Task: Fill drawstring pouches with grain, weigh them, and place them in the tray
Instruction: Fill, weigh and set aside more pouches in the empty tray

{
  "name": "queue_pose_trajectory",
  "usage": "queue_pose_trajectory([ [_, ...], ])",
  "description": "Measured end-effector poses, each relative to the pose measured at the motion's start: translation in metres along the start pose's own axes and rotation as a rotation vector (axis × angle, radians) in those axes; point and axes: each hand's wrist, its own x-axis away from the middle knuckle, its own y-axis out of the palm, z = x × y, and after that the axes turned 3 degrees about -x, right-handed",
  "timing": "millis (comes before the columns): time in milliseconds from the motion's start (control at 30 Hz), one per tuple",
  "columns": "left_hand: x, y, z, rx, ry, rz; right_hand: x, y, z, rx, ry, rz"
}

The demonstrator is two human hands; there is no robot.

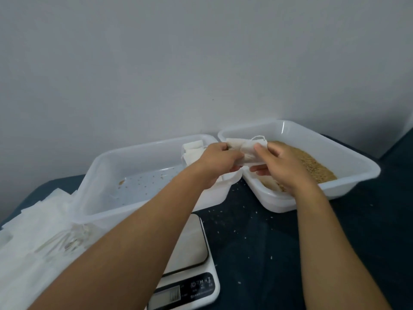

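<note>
A plain grey wall stands behind a dark desk (257, 242) with loose grains scattered on it. The person holds a small white pouch (244, 151) up in the air with both hands. The left hand (220, 163) grips one end with curled fingers. The right hand (279, 164) pinches the other end, close to the thin drawstring loop (259, 138) that sticks up just past its fingertips.

Under the right hand sits a white bin (357, 166) with brown grain (317, 166) in it. Under the left hand sits the tray (107, 157), with a few filled pouches (193, 153) in the corner nearest that hand. A scale (192, 265) lies below the left forearm, and a heap of flat cloth bags (38, 224) lies far to the left of that arm.

The pouch looks soft, thin and floppy, and very light while it seems unfilled. It will likely sag and fold, so the best place to hold it is probably the rim of the mouth, one hand on each side, to keep it open. Once full it should get heavier and the string could slip.
</note>
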Motion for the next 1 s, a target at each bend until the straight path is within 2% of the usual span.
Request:
queue_pose_trajectory([
  [100,-0.003,0.005,0.000,0.004,0.000,-0.006,-0.002,-0.002,0.003,0.012,0.024,0.005],
  [200,-0.006,0.007,-0.002,0.030,-0.012,-0.010,-0.004,-0.005,0.006,0.162,0.014,0.103],
  [267,-0.007,0.008,-0.003,0.053,-0.019,-0.005,-0.004,-0.007,0.006,0.158,-0.002,0.152],
  [367,-0.009,0.009,-0.004,0.065,-0.017,-0.007,-0.001,-0.009,0.004,0.097,-0.008,0.121],
  [567,-0.010,0.010,-0.004,0.077,-0.003,-0.011,-0.002,-0.011,0.005,0.357,-0.052,0.150],
  [767,-0.010,0.010,-0.006,0.078,0.012,-0.006,-0.001,-0.012,0.004,0.402,-0.075,0.106],
  [900,-0.010,0.009,-0.006,0.092,0.012,-0.004,0.000,-0.011,0.002,0.397,-0.075,0.137],
  [1000,-0.011,0.010,-0.007,0.079,0.011,-0.008,0.002,-0.009,0.001,0.397,-0.090,0.089],
])
